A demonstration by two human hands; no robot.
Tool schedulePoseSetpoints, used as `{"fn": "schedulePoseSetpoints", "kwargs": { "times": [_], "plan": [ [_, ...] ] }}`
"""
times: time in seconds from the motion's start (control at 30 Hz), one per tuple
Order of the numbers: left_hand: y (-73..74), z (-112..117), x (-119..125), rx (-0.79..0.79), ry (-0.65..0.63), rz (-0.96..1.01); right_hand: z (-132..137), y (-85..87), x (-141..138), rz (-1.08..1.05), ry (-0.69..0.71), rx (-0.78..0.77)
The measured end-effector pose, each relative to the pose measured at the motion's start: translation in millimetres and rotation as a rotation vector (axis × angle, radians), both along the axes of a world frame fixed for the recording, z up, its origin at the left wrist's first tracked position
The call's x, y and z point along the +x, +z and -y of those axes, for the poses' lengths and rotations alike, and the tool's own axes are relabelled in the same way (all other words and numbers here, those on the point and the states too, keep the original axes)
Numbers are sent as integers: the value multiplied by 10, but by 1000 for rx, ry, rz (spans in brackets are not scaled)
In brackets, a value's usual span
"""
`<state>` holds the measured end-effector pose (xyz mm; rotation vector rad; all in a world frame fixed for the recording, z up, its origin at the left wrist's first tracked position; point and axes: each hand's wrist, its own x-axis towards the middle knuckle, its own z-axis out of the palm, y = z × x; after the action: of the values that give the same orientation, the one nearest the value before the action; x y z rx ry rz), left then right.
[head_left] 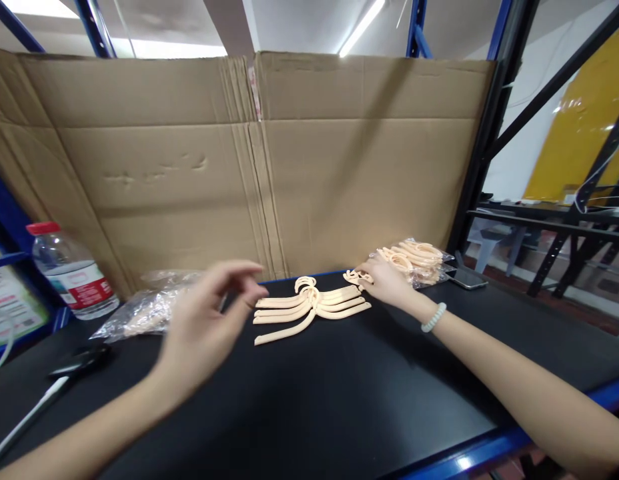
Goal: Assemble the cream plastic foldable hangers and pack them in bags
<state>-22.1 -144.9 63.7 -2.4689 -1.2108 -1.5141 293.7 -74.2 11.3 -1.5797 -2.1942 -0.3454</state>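
Observation:
A small stack of cream plastic hangers (309,305) lies in the middle of the black tabletop (339,393). My left hand (209,320) hovers just left of the stack, fingers loosely spread and holding nothing. My right hand (387,280), with a white bead bracelet on its wrist, reaches to the right end of the stack; its fingers pinch a hanger hook (353,275) next to a clear bag of more hangers (414,260).
A tall cardboard sheet (259,160) walls off the back. A water bottle (72,270) stands at the far left beside a crumpled clear plastic bag (144,310). A phone (467,278) lies at the right. A dark object and white cable (54,380) lie front left.

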Motion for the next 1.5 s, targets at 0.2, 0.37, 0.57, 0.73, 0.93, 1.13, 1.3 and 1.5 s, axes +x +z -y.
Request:
{"fn": "schedulePoseSetpoints", "kwargs": {
  "times": [0.2,0.37,0.57,0.73,0.93,1.13,1.3,1.5],
  "plan": [
    [-718,-412,-87,-62,-119,-342,-26,-100,172,82,3,-42],
    [-833,-488,-148,-132,-145,-453,-105,-217,106,51,-25,-44],
    [-845,-505,-122,-219,-207,-416,-190,-277,155,-210,-66,-2],
    [-863,-499,-124,-240,-206,-390,-157,-195,237,-468,-79,58],
    [-880,-491,-131,-250,-152,-328,-3,47,341,-779,-85,-15],
    [-882,-477,-139,-258,-128,-323,50,7,204,-1431,150,-251],
    [-854,-478,-151,-219,-153,-296,56,-236,58,-1620,232,-506],
    [-807,-460,-144,-276,-138,-220,211,-208,-47,-1667,234,-570]
  ]
}}
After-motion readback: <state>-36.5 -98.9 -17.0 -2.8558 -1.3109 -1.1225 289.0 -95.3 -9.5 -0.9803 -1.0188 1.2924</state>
